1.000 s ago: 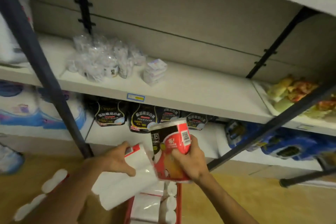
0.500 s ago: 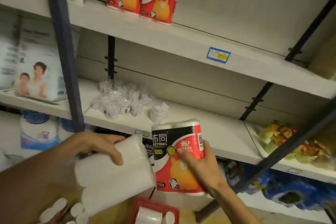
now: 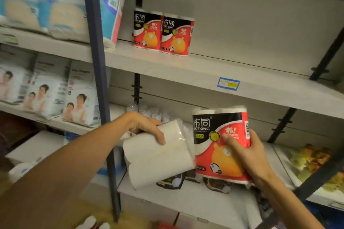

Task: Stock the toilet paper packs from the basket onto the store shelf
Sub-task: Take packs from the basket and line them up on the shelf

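Both hands are raised before a grey store shelf unit, each holding a pack of toilet paper: the right hand (image 3: 247, 156) curls its fingers and thumb round the lower half of an upright red, black and white Butong pack (image 3: 219, 143), its printed bear face turned toward the camera, while the left hand (image 3: 143, 126) grips from above a second pack (image 3: 158, 154) that shows only its plain white side and lies tilted, its right edge touching or just beside the printed one. Above them, on the upper shelf (image 3: 204, 72), two matching Butong packs (image 3: 162, 31) stand upright side by side and touching, near the back panel, with bare shelf stretching off to their right. A blue-bordered price label (image 3: 228, 83) is fixed to that shelf's front edge. A dark blue upright post (image 3: 96, 61) divides this bay from the one on the left, where large blue-and-white bagged packs (image 3: 46, 2) fill the top level and diaper packs printed with people (image 3: 48, 96) line the level below. Behind the hands, small clear-wrapped items (image 3: 147, 111) sit on the middle shelf; dark pouches (image 3: 216, 184) lie on the shelf beneath the packs, and yellow-and-red packets (image 3: 312, 160) rest at far right.
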{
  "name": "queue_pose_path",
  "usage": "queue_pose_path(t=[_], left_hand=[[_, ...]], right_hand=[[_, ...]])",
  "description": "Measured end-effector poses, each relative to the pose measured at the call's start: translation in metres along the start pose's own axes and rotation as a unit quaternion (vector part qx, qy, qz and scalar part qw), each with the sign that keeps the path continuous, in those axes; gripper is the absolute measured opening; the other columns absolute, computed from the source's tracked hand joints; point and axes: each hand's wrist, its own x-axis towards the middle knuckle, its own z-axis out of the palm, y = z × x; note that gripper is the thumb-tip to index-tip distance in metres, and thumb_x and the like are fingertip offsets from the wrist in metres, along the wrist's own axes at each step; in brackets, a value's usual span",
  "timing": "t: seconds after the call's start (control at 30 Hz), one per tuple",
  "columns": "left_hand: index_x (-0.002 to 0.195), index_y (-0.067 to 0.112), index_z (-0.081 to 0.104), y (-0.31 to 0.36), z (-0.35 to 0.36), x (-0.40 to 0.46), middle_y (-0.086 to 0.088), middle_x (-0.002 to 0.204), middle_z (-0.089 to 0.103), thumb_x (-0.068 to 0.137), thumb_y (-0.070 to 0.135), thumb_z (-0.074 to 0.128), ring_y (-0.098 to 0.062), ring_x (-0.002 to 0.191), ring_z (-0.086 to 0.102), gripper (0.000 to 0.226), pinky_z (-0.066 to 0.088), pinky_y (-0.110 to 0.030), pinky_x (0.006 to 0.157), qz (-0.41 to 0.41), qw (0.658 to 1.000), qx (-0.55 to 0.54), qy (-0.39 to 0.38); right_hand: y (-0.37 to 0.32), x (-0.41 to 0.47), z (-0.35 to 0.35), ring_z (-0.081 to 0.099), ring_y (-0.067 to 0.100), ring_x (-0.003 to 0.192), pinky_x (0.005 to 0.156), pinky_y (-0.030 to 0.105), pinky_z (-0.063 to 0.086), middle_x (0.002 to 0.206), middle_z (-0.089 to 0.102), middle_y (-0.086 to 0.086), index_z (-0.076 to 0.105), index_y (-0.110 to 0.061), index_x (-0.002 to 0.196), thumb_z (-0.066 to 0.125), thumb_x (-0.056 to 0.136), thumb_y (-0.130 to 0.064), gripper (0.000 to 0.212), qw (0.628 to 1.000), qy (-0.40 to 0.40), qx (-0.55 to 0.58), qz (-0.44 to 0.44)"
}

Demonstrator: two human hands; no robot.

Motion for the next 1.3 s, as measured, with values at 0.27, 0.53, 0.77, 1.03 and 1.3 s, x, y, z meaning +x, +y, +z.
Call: queue_pose_path(t=[0.27, 0.53, 0.77, 1.03, 1.3], left_hand=[[0.125, 0.032, 0.042, 0.046, 0.017, -0.007, -0.007, 0.119, 0.061, 0.057, 0.022, 0.083, -0.026, 0.109, 0.062, 0.08, 0.055, -0.04, 0.088, 0.052, 0.997, -0.042, 0.039], [0.115, 0.031, 0.052, 0.089, -0.009, -0.049, -0.008, 0.106, 0.067, 0.016, 0.048, 0.094, -0.026, 0.097, 0.066, 0.109, 0.055, -0.038, 0.074, 0.143, 0.962, -0.137, 0.186], [0.105, 0.02, 0.059, 0.119, -0.056, -0.058, -0.009, 0.083, 0.073, 0.025, 0.058, 0.086, -0.021, 0.069, 0.071, 0.093, 0.054, -0.033, 0.062, 0.225, 0.895, -0.226, 0.312], [0.106, 0.022, 0.062, 0.129, -0.137, -0.066, -0.006, 0.084, 0.075, 0.075, 0.046, 0.073, -0.026, 0.077, 0.071, 0.041, 0.057, -0.039, 0.07, 0.244, 0.845, -0.296, 0.373], [0.123, 0.021, 0.054, 0.116, -0.203, -0.046, -0.012, 0.103, 0.071, 0.07, 0.044, 0.078, -0.032, 0.086, 0.07, 0.062, 0.058, -0.042, 0.063, 0.21, 0.814, -0.412, 0.351]], right_hand=[[-0.018, 0.033, -0.059, 0.071, 0.018, 0.08, 0.061, 0.031, 0.057, 0.1, 0.069, 0.002, 0.052, -0.024, 0.113, 0.078, 0.058, -0.044, 0.064, 0.998, -0.031, 0.042, -0.039], [-0.064, 0.095, -0.088, 0.072, 0.033, 0.089, 0.071, 0.049, 0.058, 0.106, 0.072, 0.013, 0.054, -0.017, 0.125, 0.073, 0.067, -0.045, 0.067, 0.98, -0.053, 0.17, -0.083], [-0.118, 0.143, -0.062, 0.073, 0.025, 0.08, 0.066, 0.042, 0.06, 0.096, 0.075, 0.008, 0.063, -0.015, 0.112, 0.07, 0.083, -0.036, 0.036, 0.974, 0.05, 0.205, -0.087], [-0.161, 0.206, 0.006, 0.072, 0.02, 0.078, 0.068, 0.036, 0.059, 0.095, 0.072, 0.003, 0.063, -0.019, 0.108, 0.082, 0.071, -0.044, 0.049, 0.971, 0.143, 0.175, -0.084], [-0.181, 0.293, 0.069, 0.062, 0.023, 0.095, 0.088, 0.043, 0.053, 0.112, 0.06, 0.002, 0.046, -0.014, 0.13, 0.083, 0.073, -0.029, 0.07, 0.977, 0.178, 0.08, -0.088]])
